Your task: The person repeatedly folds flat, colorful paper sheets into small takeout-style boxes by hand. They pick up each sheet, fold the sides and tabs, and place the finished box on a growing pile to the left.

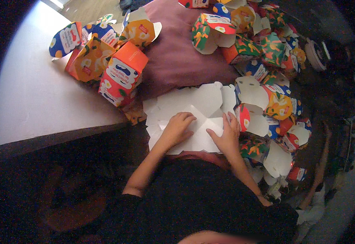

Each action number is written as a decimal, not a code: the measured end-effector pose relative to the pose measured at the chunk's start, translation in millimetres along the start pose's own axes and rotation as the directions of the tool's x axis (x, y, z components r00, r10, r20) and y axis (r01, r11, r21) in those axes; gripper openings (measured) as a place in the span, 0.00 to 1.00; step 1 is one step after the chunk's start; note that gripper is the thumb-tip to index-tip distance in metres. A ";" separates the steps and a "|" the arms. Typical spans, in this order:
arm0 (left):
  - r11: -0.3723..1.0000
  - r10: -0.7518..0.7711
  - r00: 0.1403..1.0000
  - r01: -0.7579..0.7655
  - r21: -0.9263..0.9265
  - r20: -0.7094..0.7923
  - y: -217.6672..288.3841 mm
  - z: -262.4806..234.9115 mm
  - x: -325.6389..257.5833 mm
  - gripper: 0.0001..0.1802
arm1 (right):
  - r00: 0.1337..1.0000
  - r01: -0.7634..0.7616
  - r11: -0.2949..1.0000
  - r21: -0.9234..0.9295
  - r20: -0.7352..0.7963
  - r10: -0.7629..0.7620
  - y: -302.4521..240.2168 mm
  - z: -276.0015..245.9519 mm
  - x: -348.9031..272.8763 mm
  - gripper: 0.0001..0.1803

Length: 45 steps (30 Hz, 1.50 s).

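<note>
A white unfolded carton blank (198,128) lies in front of me with its plain side up, on what looks like a stack of similar blanks (157,106). Creases cross near its middle. My left hand (179,129) rests on its left part, fingers slightly bent and thumb apart. On the right part lies my right hand (227,136), thumb spread away from the fingers. Both hands touch the card, and neither is visibly wrapped round anything.
Folded, brightly printed boxes (90,59) are heaped on the white table (35,93) at left. A larger pile of such boxes (281,105) extends along my right. Mauve cloth (171,49) spreads beyond the blanks. A bare limb (319,175) shows at far right.
</note>
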<state>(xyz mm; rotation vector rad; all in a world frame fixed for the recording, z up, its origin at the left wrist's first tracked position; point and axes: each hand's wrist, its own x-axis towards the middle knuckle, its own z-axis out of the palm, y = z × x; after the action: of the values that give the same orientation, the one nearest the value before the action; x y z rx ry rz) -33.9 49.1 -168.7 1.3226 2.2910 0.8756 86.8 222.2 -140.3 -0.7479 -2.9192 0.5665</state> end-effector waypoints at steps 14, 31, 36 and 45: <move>0.926 -0.067 0.995 0.088 -0.368 0.071 4.5 -15.1 4.4 0.24 | 0.842 0.388 0.693 0.608 0.072 -0.535 22.1 -35.9 52.3 0.09; 0.087 -0.432 0.806 0.484 -0.871 0.405 137.8 -127.5 -7.4 0.24 | 0.904 0.398 0.608 0.686 -0.182 -0.387 -40.8 -108.9 30.5 0.11; 0.011 -0.459 0.826 0.373 -0.928 0.327 142.4 -121.0 -8.4 0.23 | 0.900 0.371 0.529 0.763 -0.156 -0.407 -31.6 -103.0 28.4 0.15; 0.247 -0.355 0.935 0.072 -0.966 -0.021 124.8 -89.3 -3.8 0.22 | 0.965 0.147 0.518 0.842 -0.007 -0.263 -32.3 -111.2 19.4 0.28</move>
<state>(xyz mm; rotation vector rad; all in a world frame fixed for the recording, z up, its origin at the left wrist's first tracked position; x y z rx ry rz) -2.5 62.3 -19.0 0.2880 1.3675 1.9468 73.3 242.2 -25.4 -0.2072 -2.2593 1.8311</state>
